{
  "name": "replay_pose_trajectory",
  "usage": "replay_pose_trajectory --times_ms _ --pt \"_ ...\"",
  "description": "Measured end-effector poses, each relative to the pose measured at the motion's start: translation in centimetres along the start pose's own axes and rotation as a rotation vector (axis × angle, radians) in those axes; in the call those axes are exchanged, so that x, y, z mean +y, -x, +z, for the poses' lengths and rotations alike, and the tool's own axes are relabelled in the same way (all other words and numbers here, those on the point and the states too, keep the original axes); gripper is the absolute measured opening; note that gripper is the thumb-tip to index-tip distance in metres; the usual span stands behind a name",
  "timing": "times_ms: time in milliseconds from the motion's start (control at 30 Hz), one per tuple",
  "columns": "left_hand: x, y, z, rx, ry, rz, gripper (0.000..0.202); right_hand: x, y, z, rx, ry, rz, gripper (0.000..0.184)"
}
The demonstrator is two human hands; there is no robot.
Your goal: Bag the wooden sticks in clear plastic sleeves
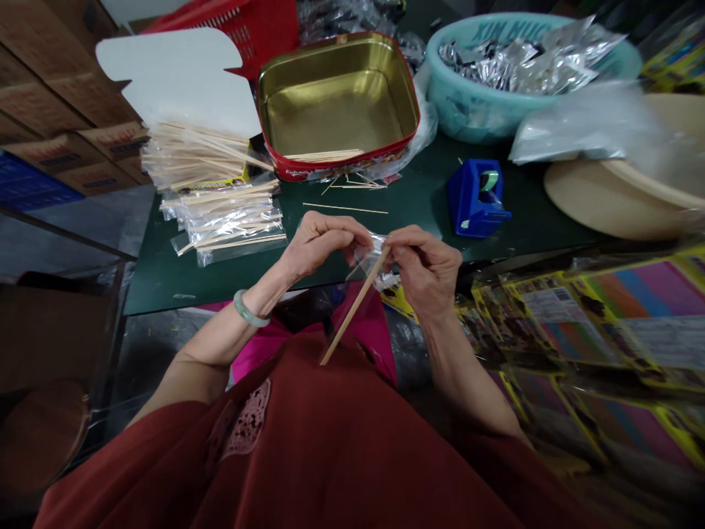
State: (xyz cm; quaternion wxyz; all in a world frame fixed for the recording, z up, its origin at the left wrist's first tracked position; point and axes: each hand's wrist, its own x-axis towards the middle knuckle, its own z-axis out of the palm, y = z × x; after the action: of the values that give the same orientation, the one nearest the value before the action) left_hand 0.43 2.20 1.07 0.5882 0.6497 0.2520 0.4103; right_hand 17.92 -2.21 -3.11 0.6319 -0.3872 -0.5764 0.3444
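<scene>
My left hand (333, 239) pinches the edge of a small clear plastic bag (364, 258) in front of my chest. My right hand (423, 268) has its thumb and fingers closed on a bundle of thin wooden sticks (355, 307) at its upper end, right by the bag. The bundle slants down toward my shirt. Whether the sticks lie inside the bag or against it I cannot tell. On the table before my hands lies a loose stick (346, 209). Bagged sticks (231, 217) are piled to the left.
A red tin (338, 165) holding a few sticks stands behind my hands, with a white card box (184, 77) at its left. A blue tape dispenser (476, 202) sits to the right, near a turquoise basin (468, 110) of silvery packets. Colourful packs (595, 316) are stacked beside my right arm.
</scene>
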Motion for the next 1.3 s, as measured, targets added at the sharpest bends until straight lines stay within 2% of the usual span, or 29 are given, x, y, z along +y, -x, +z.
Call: replay_pose_trajectory --times_ms 133,267,333,433,500,567,633,700,833,967,1100,1167,1300 --pt "-0.2 0.0 0.3 0.082 -0.041 -0.027 0.036 -0.3 -0.1 0.2 0.007 0.045 -0.021 0.011" --pt "0.0 0.0 0.7 0.150 -0.052 -0.052 0.034 -0.2 -0.4 0.6 0.036 -0.030 -0.024 0.010" --pt "0.1 0.0 0.6 0.191 -0.061 -0.046 0.032 -0.1 -0.5 0.7 0.101 -0.084 0.027 0.013" --pt "0.0 -0.1 0.4 0.231 -0.076 -0.017 0.030 -0.2 -0.8 0.6 0.154 -0.154 0.161 0.028" --pt "0.1 -0.1 0.3 0.237 -0.090 -0.004 0.028 -0.4 -1.0 0.4 0.081 -0.180 0.241 0.046" --pt "0.1 -0.1 0.3 0.233 -0.111 0.008 0.025 -0.7 -1.3 0.4 -0.050 -0.172 0.283 0.057" --pt "0.2 -0.1 0.3 0.220 -0.128 0.014 0.021 -0.9 -1.6 0.4 -0.177 -0.126 0.292 0.052" --pt "0.2 -0.2 0.3 0.204 -0.124 0.005 0.020 -0.9 -1.9 0.6 -0.238 -0.073 0.283 0.038" --pt "-0.4 -0.4 -0.1 0.213 -0.028 -0.035 0.027 -0.5 -2.0 0.8 -0.204 -0.096 0.264 0.038" --pt "-1.4 -0.9 -1.2 0.289 0.076 -0.072 0.041 0.0 -1.8 0.8 -0.148 -0.139 0.265 0.042" --pt "-0.8 -1.4 -2.3 0.393 0.006 -0.048 0.038 -0.1 -1.9 0.9 -0.140 -0.090 0.251 0.043" --pt "0.2 -1.5 -2.3 0.344 -0.075 -0.013 0.035 -0.4 -2.1 1.1 -0.179 -0.034 0.228 0.043" --pt "1.9 -1.5 -1.8 0.013 -0.255 -0.021 0.034 -1.0 -2.3 2.0 -0.307 -0.011 0.223 0.037"
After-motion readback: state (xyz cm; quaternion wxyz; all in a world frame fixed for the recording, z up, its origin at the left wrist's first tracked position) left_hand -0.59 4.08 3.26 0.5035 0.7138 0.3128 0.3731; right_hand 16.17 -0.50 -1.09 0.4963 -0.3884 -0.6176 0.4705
